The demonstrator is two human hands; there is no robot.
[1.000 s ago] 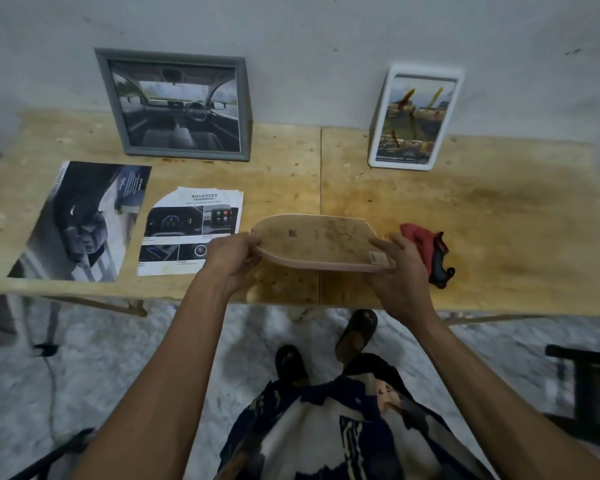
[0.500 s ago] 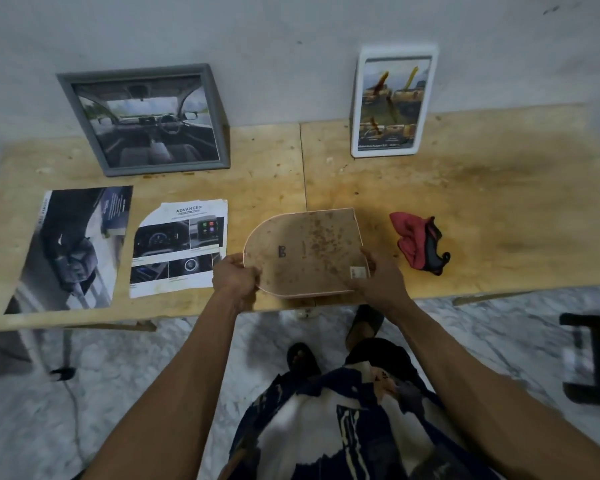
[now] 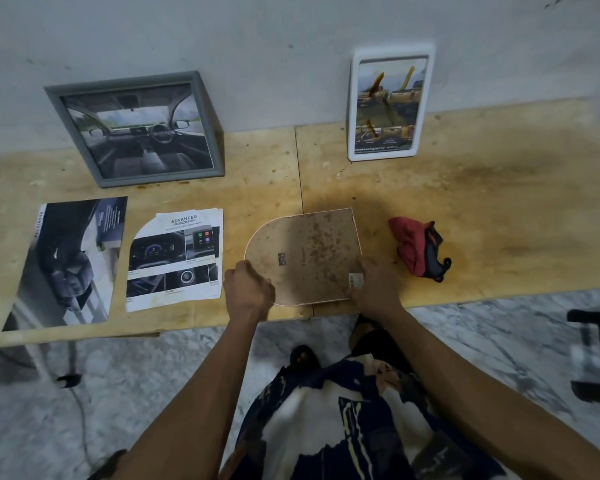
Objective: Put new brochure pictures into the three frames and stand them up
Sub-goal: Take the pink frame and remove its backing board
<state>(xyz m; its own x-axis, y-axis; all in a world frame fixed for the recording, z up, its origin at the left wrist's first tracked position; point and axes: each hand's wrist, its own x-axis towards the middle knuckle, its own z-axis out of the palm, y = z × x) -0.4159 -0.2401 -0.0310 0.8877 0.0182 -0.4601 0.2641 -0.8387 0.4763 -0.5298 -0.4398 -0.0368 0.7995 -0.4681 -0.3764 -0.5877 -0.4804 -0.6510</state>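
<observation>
the grey frame (image 3: 136, 128) and the white frame (image 3: 388, 103) are already standing filled against the wall, so one frame seems left. the left hand (image 3: 248, 292) and right hand (image 3: 373, 285) are gripping the arched frame (image 3: 303, 256), lying face down near the table's front edge, its brown backing stained.

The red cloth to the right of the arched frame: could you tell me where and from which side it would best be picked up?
The red cloth lies crumpled in a loose heap on the table, apart from the face-down frame. Probably best to pinch its raised red fold from above with the right hand, which is nearest; a bunched cloth offers no firm edge to grip from the side.
</observation>
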